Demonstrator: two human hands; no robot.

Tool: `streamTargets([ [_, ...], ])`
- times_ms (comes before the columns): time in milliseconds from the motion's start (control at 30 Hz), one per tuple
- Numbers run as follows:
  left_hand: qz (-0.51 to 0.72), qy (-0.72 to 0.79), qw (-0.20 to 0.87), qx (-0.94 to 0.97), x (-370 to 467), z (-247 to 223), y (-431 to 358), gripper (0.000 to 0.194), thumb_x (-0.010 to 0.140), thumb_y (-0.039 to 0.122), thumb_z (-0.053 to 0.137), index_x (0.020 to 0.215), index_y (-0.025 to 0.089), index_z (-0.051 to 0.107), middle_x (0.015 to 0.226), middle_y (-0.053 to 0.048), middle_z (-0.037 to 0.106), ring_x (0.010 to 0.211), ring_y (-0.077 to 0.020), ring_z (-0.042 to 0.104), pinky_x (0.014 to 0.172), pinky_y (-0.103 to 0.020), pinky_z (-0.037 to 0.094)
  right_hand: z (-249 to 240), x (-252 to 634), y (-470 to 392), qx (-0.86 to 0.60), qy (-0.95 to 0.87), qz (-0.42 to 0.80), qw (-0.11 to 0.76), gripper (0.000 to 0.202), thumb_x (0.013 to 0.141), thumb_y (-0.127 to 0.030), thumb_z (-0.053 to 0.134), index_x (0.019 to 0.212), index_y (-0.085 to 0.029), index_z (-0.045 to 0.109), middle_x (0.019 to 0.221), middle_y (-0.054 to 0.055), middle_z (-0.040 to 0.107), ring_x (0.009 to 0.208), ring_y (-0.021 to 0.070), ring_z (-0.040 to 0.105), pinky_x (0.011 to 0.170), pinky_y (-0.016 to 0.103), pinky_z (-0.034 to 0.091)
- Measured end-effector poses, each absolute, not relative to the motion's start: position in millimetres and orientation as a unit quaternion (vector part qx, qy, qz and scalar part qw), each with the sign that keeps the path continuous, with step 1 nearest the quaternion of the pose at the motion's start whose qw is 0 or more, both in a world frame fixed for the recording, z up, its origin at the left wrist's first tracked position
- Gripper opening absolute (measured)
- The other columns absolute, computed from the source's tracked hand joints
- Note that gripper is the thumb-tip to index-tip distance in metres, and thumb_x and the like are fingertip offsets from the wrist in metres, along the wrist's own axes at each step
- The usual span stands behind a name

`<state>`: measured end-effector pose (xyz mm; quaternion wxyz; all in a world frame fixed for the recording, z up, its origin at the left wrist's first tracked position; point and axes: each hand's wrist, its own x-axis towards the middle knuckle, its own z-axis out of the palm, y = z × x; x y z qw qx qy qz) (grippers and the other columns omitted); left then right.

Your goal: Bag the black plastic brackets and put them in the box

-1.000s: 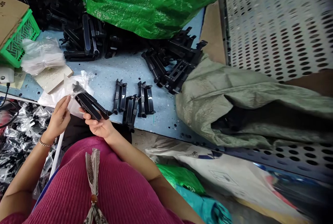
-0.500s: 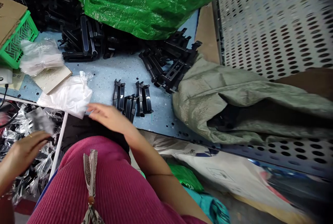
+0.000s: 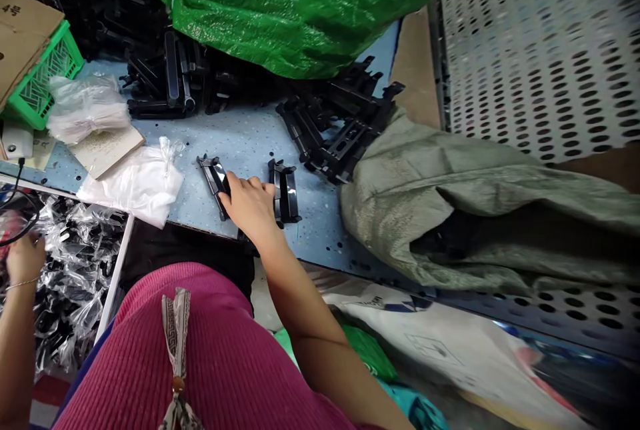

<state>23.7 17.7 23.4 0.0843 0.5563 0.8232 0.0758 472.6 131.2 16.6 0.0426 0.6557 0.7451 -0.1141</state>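
My right hand (image 3: 253, 210) is on the blue speckled table (image 3: 235, 127), its fingers bent over a black plastic bracket that is mostly hidden beneath it. Another black bracket (image 3: 214, 180) lies just left of the fingers, tilted. To the right, touching or nearly touching my fingertips, is a pair of black brackets (image 3: 286, 193). My left hand (image 3: 25, 260) is at the far left, above a bin of black parts in clear bags (image 3: 83, 263); its fingers are partly hidden and blurred, beside something reddish. A stack of clear plastic bags (image 3: 137, 183) sits at the table's front edge.
Heaps of black brackets (image 3: 340, 123) lie at the back, under a green woven sack (image 3: 300, 10). A grey-green sack (image 3: 450, 183) takes up the right side. At left are a green basket (image 3: 45, 77), more bags (image 3: 87, 107) and a black cable (image 3: 35, 210).
My right hand has moved right from beside the clear bags onto the black brackets, and the left bracket has tilted. My left hand has moved left and up; the bagged piece is no longer visible in it.
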Motion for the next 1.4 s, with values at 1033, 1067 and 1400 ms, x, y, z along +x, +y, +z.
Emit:
streamTargets([
  [1033, 0.282, 0.602, 0.278, 0.693, 178.7, 27.4, 113.7, 0.022, 0.091, 0.024, 0.054, 0.099, 0.018, 0.073, 0.099, -0.010, 0.075, 0.096, -0.0244, 0.069, 0.091, -0.042, 0.055, -23.0, 386.3, 118.1, 0.352, 0.182, -0.813, -0.426, 0.034, 0.081, -0.044, 0.080, 0.102, -0.022, 0.064, 0.098, 0.004, 0.079, 0.098, 0.0228, 0.077, 0.075, 0.031, 0.064],
  [1067, 0.254, 0.592, 0.254, 0.722, 177.1, 29.6, 114.1, 0.026, 0.091, 0.021, 0.050, 0.098, 0.017, 0.074, 0.101, -0.012, 0.076, 0.101, -0.0263, 0.069, 0.095, -0.045, 0.054, -21.5, 389.5, 115.3, 0.356, 0.186, -0.804, -0.438, 0.036, 0.083, -0.045, 0.078, 0.106, -0.023, 0.064, 0.101, 0.004, 0.079, 0.099, 0.0231, 0.077, 0.076, 0.032, 0.064],
  [1400, 0.321, 0.585, 0.452, 0.592, 182.8, -4.3, 128.3, 0.016, 0.080, 0.030, 0.063, 0.089, 0.017, 0.068, 0.097, -0.009, 0.077, 0.090, -0.0216, 0.072, 0.082, -0.036, 0.058, -18.6, 390.8, 115.1, 0.317, 0.206, -0.844, -0.381, 0.039, 0.073, -0.049, 0.086, 0.088, -0.020, 0.066, 0.078, 0.002, 0.074, 0.090, 0.0245, 0.077, 0.078, 0.035, 0.063],
])
